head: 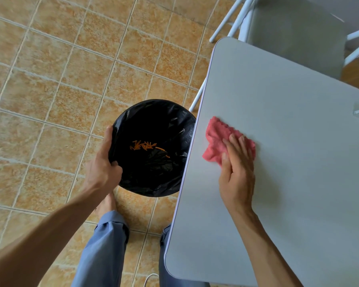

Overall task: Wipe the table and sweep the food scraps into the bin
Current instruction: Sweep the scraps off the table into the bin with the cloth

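Wiping at the bench's left edge
The right hand presses flat on a pink cloth near the bench edge; the left hand grips the bin rim just beside it, orange scraps inside.

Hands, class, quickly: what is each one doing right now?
Left hand: closed on the rim of the black-lined bin.
Right hand: open, flat, pressing the pink cloth on the table.

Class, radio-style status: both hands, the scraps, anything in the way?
Left hand gripping bin rim, held at table edge. Right hand flat on pink cloth. Orange scraps in bin. Nothing blocking.
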Action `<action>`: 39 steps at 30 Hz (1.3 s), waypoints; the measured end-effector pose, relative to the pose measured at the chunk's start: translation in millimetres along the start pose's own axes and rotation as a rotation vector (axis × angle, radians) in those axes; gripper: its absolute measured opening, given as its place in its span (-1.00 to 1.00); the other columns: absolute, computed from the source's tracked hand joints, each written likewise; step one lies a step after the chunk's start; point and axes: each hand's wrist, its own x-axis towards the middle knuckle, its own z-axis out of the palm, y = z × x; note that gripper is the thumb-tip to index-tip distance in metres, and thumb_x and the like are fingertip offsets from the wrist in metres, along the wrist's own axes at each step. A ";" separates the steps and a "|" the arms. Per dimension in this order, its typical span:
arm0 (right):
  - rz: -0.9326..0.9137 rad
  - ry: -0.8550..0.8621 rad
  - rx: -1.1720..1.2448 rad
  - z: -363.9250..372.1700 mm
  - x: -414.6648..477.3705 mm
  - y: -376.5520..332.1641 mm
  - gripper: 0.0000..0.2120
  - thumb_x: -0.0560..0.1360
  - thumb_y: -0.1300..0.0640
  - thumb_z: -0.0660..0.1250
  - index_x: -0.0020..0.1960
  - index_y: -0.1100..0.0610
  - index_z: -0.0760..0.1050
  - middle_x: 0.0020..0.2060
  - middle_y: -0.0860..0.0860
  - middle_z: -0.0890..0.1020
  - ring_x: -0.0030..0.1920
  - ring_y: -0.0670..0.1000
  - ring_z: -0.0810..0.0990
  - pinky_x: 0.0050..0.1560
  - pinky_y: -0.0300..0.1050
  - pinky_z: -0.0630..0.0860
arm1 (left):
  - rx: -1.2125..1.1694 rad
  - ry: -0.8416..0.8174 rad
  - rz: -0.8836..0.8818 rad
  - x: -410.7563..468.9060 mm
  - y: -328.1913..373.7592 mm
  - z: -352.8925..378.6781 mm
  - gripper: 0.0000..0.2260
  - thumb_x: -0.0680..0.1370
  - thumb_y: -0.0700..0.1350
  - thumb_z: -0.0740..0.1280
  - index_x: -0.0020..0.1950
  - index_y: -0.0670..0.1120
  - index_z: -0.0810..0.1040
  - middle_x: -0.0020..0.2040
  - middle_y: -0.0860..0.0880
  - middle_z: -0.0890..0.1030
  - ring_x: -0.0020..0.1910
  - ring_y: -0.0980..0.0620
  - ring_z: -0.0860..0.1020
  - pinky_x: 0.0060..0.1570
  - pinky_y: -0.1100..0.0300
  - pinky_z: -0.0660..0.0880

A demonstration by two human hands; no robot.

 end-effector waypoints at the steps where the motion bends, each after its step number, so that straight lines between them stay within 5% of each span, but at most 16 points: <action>1: 0.083 0.037 0.059 -3.8 2.2 -4.3 -0.63 0.67 0.12 0.16 0.40 0.22 0.52 0.38 0.02 0.54 0.45 0.07 0.47 0.41 0.12 0.43 | 0.004 -0.005 0.003 -0.3 -0.7 0.5 -0.09 0.41 -0.43 0.19 0.59 0.22 -0.04 0.46 -0.08 0.43 -0.08 0.01 0.44 -0.23 0.15 0.42; 4: 0.308 0.116 0.109 -21.1 9.0 -19.4 -0.65 0.67 0.09 0.15 0.32 0.18 0.57 0.05 0.11 0.73 -0.03 -0.03 0.62 -0.11 -0.23 0.42 | 0.013 -0.010 0.006 -1.5 -2.2 1.9 -0.09 0.41 -0.43 0.19 0.59 0.22 -0.04 0.47 -0.09 0.42 -0.06 -0.02 0.45 -0.14 0.09 0.46; 8: 0.350 0.285 0.075 -53.3 15.7 -22.3 -0.76 0.69 0.21 0.18 0.14 0.28 0.59 -0.13 0.21 0.70 -0.24 -0.07 0.47 -0.20 -0.28 0.29 | 0.018 -0.015 0.009 -3.4 -2.6 2.7 -0.08 0.40 -0.43 0.19 0.59 0.23 -0.05 0.48 -0.09 0.40 -0.04 -0.08 0.48 -0.07 -0.08 0.56; 12: 0.332 0.441 0.043 -77.2 15.6 -10.9 -0.72 0.70 0.19 0.17 0.27 0.28 0.56 -0.01 0.09 0.70 -0.10 -0.06 0.58 -0.02 -0.39 0.44 | 0.000 -0.019 0.000 -4.4 -1.8 4.3 -0.09 0.40 -0.44 0.19 0.59 0.21 -0.04 0.47 -0.09 0.40 0.01 -0.09 0.48 -0.02 -0.13 0.55; 13: 0.318 0.435 0.069 -77.7 14.5 -8.0 -0.70 0.69 0.17 0.17 0.33 0.24 0.55 0.07 0.06 0.71 -0.04 -0.04 0.64 0.06 -0.28 0.52 | 0.000 -0.014 -0.003 -4.4 -1.9 5.2 -0.08 0.40 -0.44 0.19 0.59 0.22 -0.04 0.48 -0.09 0.40 0.00 -0.05 0.45 -0.02 -0.12 0.55; 15: 0.281 0.301 0.054 -67.9 7.1 -1.4 -0.67 0.66 0.15 0.20 0.38 0.14 0.53 0.26 0.02 0.67 0.21 0.06 0.65 0.19 0.01 0.58 | 0.008 -0.011 -0.001 -4.1 -2.3 7.2 -0.08 0.40 -0.44 0.19 0.59 0.23 -0.04 0.49 -0.08 0.38 0.03 -0.07 0.46 0.01 -0.10 0.55; 18: 0.179 -0.030 -0.069 -42.2 -7.8 8.9 -0.58 0.61 -0.03 0.24 0.39 0.13 0.53 0.50 0.05 0.45 0.58 0.05 0.27 0.52 0.12 0.32 | 0.013 -0.012 0.007 -4.1 -2.6 10.3 -0.09 0.41 -0.43 0.19 0.59 0.23 -0.04 0.51 -0.07 0.37 0.21 -0.21 0.50 0.02 0.00 0.49; 21: 0.148 -0.065 -0.153 -23.5 -2.3 19.2 -0.49 0.66 -0.12 0.07 0.50 0.10 0.42 0.56 0.12 0.34 0.61 0.14 0.19 0.60 0.18 0.11 | 0.017 -0.002 0.002 -4.8 -0.7 12.1 -0.11 0.43 -0.43 0.19 0.59 0.22 -0.03 0.51 -0.06 0.37 0.18 -0.21 0.51 -0.06 0.09 0.40; 25: 0.303 0.062 -0.382 7.0 12.6 12.5 -0.50 0.67 -0.13 0.01 0.56 -0.03 0.34 0.59 0.16 0.27 0.60 0.21 0.21 0.54 0.28 0.15 | 0.018 -0.011 -0.008 -4.8 -2.3 12.9 -0.12 0.44 -0.43 0.19 0.59 0.22 -0.03 0.50 -0.09 0.38 -0.01 -0.01 0.43 -0.18 0.13 0.40; 27: 0.149 -0.040 -0.405 16.3 12.5 -4.6 -0.51 0.68 -0.14 -0.01 0.58 -0.09 0.28 0.60 0.13 0.24 0.62 0.20 0.16 0.55 0.26 0.10 | 0.027 -0.010 -0.020 -5.1 -3.5 16.0 -0.11 0.44 -0.42 0.19 0.59 0.24 -0.03 0.48 -0.10 0.41 -0.01 -0.03 0.44 -0.14 0.11 0.42; 30: -0.339 -0.289 -0.374 7.7 13.6 -0.3 -0.52 0.70 -0.12 0.00 0.59 -0.12 0.24 0.62 0.09 0.19 0.64 0.16 0.10 0.61 0.22 -0.02 | 0.055 0.001 -0.010 -6.5 -1.9 20.9 -0.11 0.43 -0.41 0.20 0.58 0.25 -0.02 0.40 -0.14 0.49 -0.02 -0.14 0.51 -0.13 0.05 0.48; 31: -0.354 -0.276 -0.385 4.7 18.4 9.4 -0.52 0.70 -0.14 0.00 0.59 -0.11 0.26 0.62 0.10 0.21 0.63 0.16 0.12 0.61 0.25 -0.03 | 0.057 -0.001 -0.011 -6.8 -0.9 21.0 -0.11 0.43 -0.41 0.20 0.58 0.25 -0.02 0.39 -0.14 0.50 0.01 -0.18 0.53 -0.14 0.05 0.48; 34: 0.067 -0.053 -0.476 7.3 26.4 17.3 -0.47 0.68 -0.20 -0.05 0.59 -0.07 0.27 0.60 0.16 0.23 0.61 0.22 0.18 0.54 0.41 0.08 | 0.059 -0.019 -0.013 -8.1 -1.3 20.2 -0.11 0.43 -0.41 0.19 0.58 0.27 -0.05 0.36 -0.13 0.52 -0.05 -0.16 0.55 -0.20 0.07 0.48; 35: 0.083 -0.072 -0.478 11.0 25.0 9.3 -0.47 0.68 -0.20 -0.06 0.60 -0.10 0.24 0.61 0.16 0.21 0.62 0.22 0.14 0.54 0.42 0.05 | 0.064 -0.024 -0.006 -7.7 -1.7 20.0 -0.10 0.43 -0.40 0.19 0.58 0.28 -0.06 0.35 -0.14 0.53 -0.09 -0.14 0.55 -0.21 0.03 0.52; 39: -0.272 -0.260 -0.414 10.4 17.6 4.6 -0.49 0.69 -0.17 -0.11 0.62 -0.11 0.16 0.63 0.11 0.15 0.64 0.16 0.07 0.60 0.30 -0.02 | 0.050 -0.037 0.025 -4.1 0.6 22.7 -0.09 0.41 -0.41 0.18 0.58 0.27 -0.07 0.45 -0.08 0.44 0.16 -0.22 0.55 -0.02 -0.07 0.58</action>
